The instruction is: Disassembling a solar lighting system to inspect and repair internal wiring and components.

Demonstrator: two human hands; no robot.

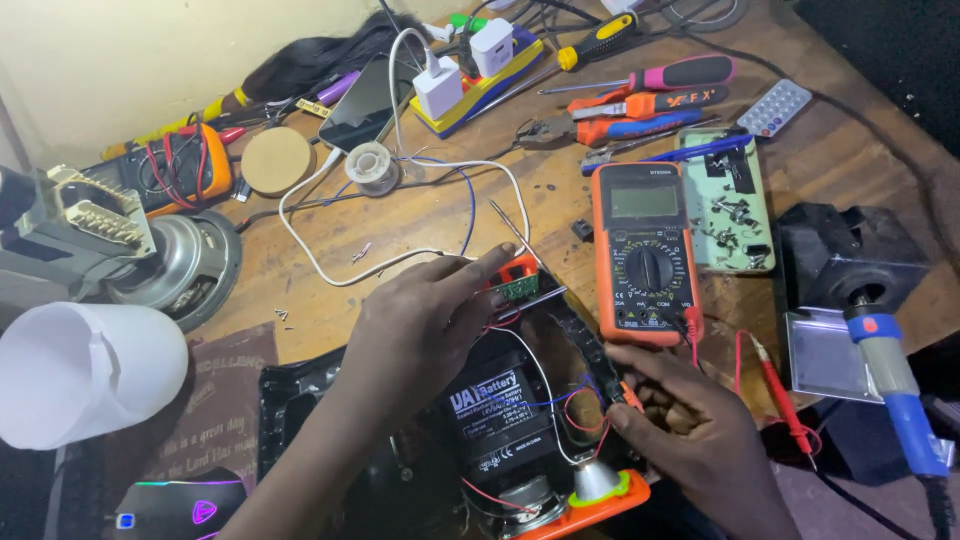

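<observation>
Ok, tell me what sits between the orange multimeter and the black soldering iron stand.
In the head view, a pale green phone case lies between the multimeter and the black stand, face up, with small screws and metal parts in it.

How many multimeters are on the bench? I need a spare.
2: an orange multimeter right of centre beside the hands, and a second multimeter at the far left with leads coiled on it.

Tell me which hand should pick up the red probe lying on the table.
Right, probably. The right hand sits beside the red probe, while the left hand rests across on the small green circuit board, farther off.
</observation>
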